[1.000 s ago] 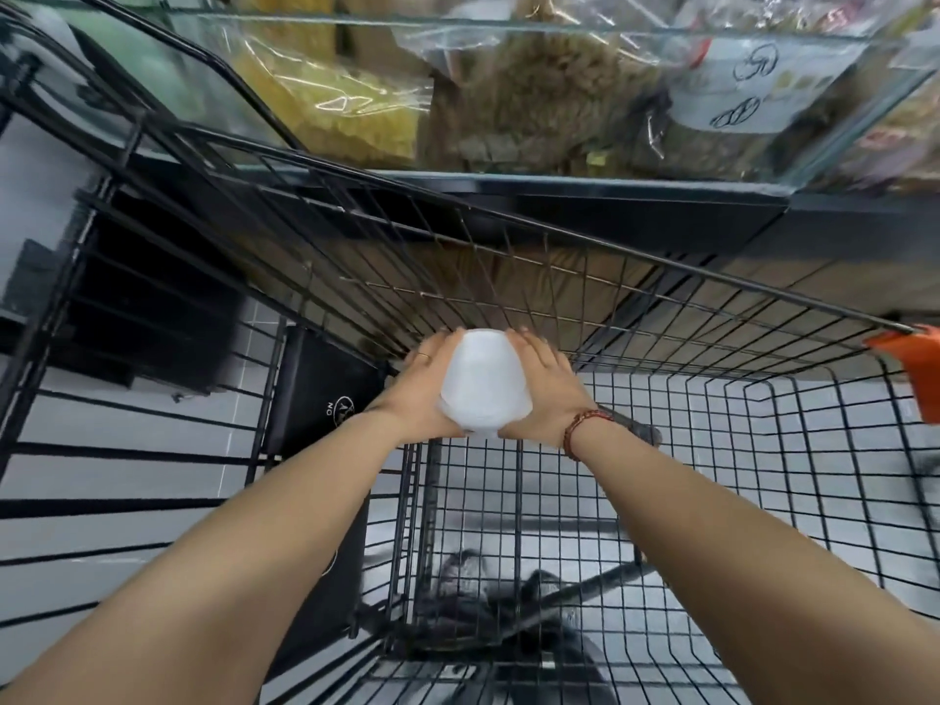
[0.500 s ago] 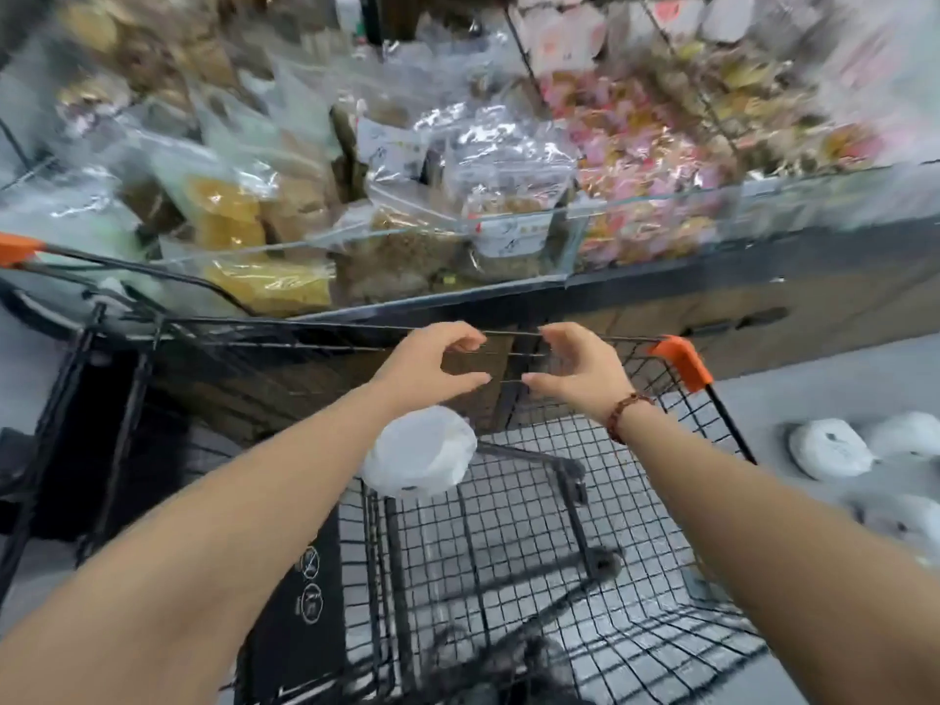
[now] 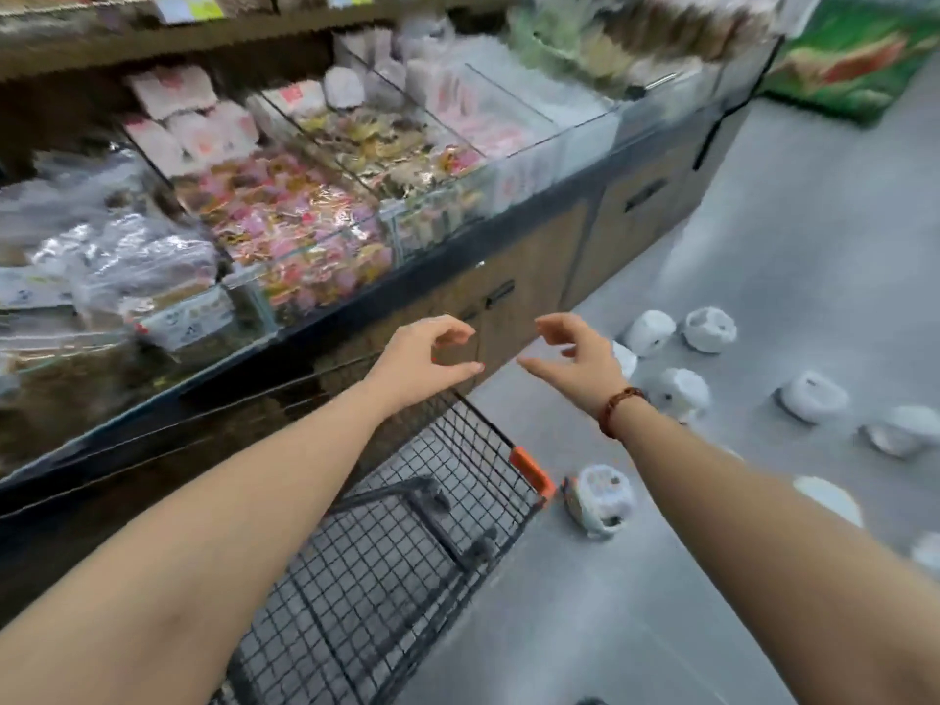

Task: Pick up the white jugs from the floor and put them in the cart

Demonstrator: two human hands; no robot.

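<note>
Several white jugs lie scattered on the grey floor at the right; the nearest jug point(image 3: 601, 500) lies beside the cart's orange corner, others point(image 3: 681, 393) point(image 3: 814, 397) point(image 3: 709, 329) farther off. The black wire cart point(image 3: 407, 541) stands below my arms at bottom centre. My left hand point(image 3: 424, 361) and my right hand point(image 3: 575, 358) hover in the air above the cart's far end, fingers loosely curved, holding nothing. A beaded bracelet circles my right wrist. The jug put into the cart is hidden from view.
A long display counter point(image 3: 315, 236) with clear bins of packaged snacks runs along the left, its wooden drawer fronts point(image 3: 636, 206) facing the aisle. A green sack display point(image 3: 859, 58) stands at the far right. Grey floor point(image 3: 636, 602) stretches right of the cart.
My hands let go of the white jug inside the cart and rose above it. My view swung right, bringing the jugs on the floor into sight.
</note>
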